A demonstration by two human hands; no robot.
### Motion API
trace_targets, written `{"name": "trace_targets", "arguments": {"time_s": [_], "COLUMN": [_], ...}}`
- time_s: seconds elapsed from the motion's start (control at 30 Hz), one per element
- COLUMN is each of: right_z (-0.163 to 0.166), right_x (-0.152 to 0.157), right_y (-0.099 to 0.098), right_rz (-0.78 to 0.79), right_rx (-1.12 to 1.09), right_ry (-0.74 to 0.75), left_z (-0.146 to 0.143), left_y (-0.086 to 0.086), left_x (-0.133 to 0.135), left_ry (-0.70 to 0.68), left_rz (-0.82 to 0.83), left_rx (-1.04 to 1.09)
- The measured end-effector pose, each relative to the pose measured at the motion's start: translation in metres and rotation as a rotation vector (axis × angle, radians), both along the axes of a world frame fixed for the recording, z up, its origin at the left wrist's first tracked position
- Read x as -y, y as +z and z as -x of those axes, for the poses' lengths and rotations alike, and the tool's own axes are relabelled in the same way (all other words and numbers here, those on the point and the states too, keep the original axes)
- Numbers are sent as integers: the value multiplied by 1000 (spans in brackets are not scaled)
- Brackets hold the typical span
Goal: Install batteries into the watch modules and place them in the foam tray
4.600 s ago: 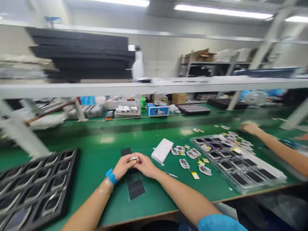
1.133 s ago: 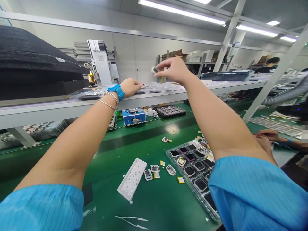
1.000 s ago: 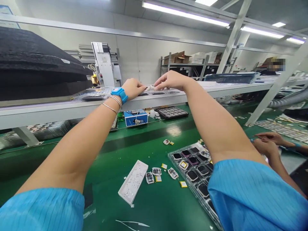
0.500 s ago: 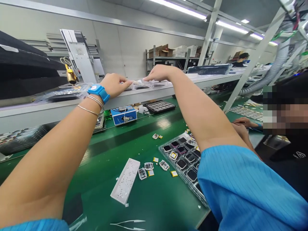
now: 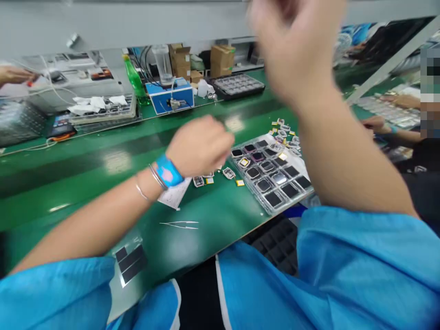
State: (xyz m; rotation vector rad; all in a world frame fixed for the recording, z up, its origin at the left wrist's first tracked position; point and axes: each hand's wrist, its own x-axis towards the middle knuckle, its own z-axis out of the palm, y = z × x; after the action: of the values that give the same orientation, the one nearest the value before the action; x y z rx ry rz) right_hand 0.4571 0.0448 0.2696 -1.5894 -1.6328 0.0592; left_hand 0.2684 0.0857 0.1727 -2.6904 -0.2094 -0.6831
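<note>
My left hand (image 5: 199,146) is blurred with motion and curled above the green bench, just left of a transparent tray (image 5: 271,197) of dark rectangular cells. Under my left wrist lies a white plastic tray (image 5: 175,193), mostly hidden. Small battery modules with yellow tabs (image 5: 228,173) sit close to my fingertips. Steel tweezers (image 5: 178,224) lie nearer me. My right hand (image 5: 295,46) is raised close to the camera and badly blurred. I cannot tell whether either hand holds anything.
A blue instrument box (image 5: 170,97), a green bottle (image 5: 134,82) and a black tray (image 5: 237,86) stand on the bench's far side. Black strips on a transparent sheet (image 5: 129,263) lie at the near edge. A co-worker's hand (image 5: 376,123) rests at right; another person's hand (image 5: 13,75) shows at far left.
Both hands have come down from the upper white shelf, and my left hand is now over the bench. The view has tilted downward, bringing the bench's near edge and the sheet of black strips into sight.
</note>
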Motion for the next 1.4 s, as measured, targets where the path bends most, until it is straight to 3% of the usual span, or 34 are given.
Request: {"name": "trace_targets", "arguments": {"time_s": [0.03,0.1,0.13,0.2,0.27,0.37,0.6,0.67,0.73,0.8,0.87,0.97,1.07,1.17,1.27,1.4], "right_z": [4,11,13,13,11,9,-2,-4,-2,4,16,45,75,93,92,75], "right_x": [15,34,39,40,37,33,29,34,41,47,49,40,26,14,8,10], "right_y": [-33,-105,-140,-200,-239,-261,-260,-259,-257,-255,-254,-253,-249,-244,-244,-249], "right_rz": [-1,388,545,681,706,667,517,479,418,391,475,576,625,754,773,775], "right_rx": [178,401,428,393,367,292,-104,-301,-658,-998,-1025,-515,-2,129,125,20], "right_ry": [59,196,168,20,-55,-96,-89,-59,24,117,153,90,-7,5,33,91], "left_z": [-2,-7,-9,-12,-13,-14,-30,-35,-38,-38,-36,-27,-12,4,12,9], "left_y": [-37,-101,-126,-155,-163,-157,-149,-147,-141,-131,-118,-88,-46,6,71,169], "left_x": [12,25,26,20,11,2,-14,-20,-25,-27,-26,-20,-7,8,19,8], "left_ry": [22,237,338,508,612,649,580,573,577,591,611,610,512,356,251,294], "left_rz": [104,291,362,470,521,575,683,720,757,790,799,704,546,396,221,95], "left_rx": [-158,-297,-359,-430,-424,-390,-444,-455,-455,-440,-398,-247,-99,-5,104,234]}}
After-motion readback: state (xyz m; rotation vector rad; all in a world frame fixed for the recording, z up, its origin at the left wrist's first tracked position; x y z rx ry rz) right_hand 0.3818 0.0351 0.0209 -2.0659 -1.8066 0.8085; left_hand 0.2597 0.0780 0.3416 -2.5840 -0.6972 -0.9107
